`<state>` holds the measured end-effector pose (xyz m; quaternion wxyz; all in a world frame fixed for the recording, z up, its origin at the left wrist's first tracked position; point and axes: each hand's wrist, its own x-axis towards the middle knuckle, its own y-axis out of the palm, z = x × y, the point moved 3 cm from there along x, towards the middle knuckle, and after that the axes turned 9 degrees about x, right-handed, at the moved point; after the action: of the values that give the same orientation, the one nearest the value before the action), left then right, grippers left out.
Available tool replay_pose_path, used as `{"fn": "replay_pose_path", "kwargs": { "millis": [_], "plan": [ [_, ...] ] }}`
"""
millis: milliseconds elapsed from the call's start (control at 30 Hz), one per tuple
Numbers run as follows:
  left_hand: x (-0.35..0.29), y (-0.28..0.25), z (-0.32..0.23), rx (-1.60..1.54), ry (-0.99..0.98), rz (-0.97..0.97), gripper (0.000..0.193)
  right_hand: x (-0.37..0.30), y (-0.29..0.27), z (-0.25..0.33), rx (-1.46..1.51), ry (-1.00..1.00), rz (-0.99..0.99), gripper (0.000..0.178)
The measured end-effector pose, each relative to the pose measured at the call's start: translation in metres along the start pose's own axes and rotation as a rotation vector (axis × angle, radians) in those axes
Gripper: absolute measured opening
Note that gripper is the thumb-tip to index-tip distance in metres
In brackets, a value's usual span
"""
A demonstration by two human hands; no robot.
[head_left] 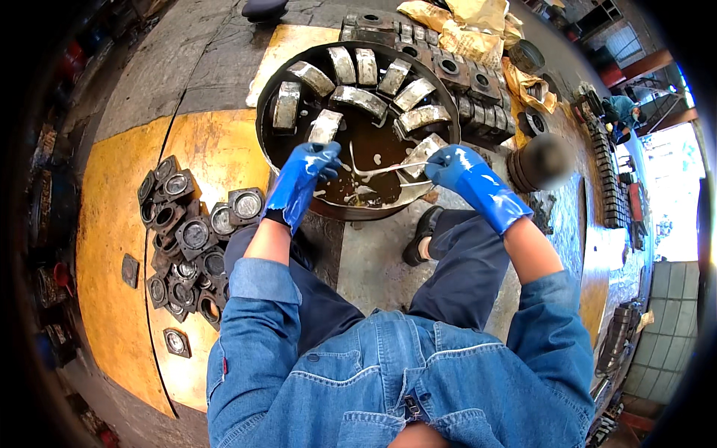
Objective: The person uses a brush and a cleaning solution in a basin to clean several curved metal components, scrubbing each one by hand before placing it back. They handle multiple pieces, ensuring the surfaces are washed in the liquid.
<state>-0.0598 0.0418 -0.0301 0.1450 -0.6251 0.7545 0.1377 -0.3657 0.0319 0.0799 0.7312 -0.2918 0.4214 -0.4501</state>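
My left hand (315,163), in a long blue rubber glove, is over the near left side of a round dark pan (263,142). Its fingers are curled, and what they hold, if anything, is hidden. Just beyond them stands a curved silvery metal block (326,125). In my right hand (451,166), gloved the same way, is a thin bent metal rod (385,172) that reaches left over the pan's brown liquid (373,142). Another metal block (423,153) sits partly under the rod, beside the right hand. More curved blocks (287,106) line the pan's far side.
A pile of dark square parts with round recesses (196,233) lies on the yellow floor plates at left. Stacked dark metal parts (448,67) and torn yellow sacks (478,33) are beyond the pan. A dark cylinder (526,168) stands at right. Another person (624,112) is far right.
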Motion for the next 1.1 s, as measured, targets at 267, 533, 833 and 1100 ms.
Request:
{"fn": "replay_pose_path", "kwargs": {
  "millis": [267,533,833,1100],
  "plan": [
    [0.017,0.04,0.002,-0.257,-0.058,0.184,0.041,0.015,0.069,-0.045,1.183,0.199,0.306,0.018],
    [0.032,0.031,-0.002,-0.164,-0.138,-0.044,0.036,0.022,0.061,0.001,-0.138,-0.561,-0.186,0.077],
    [0.049,0.023,-0.006,0.002,0.007,-0.285,0.036,0.069,0.099,-0.004,0.159,-0.231,-0.278,0.021],
    [0.078,0.056,-0.027,1.327,-0.287,-0.449,0.098,0.108,0.099,-0.07,0.554,0.061,-0.026,0.024]
  ]
}}
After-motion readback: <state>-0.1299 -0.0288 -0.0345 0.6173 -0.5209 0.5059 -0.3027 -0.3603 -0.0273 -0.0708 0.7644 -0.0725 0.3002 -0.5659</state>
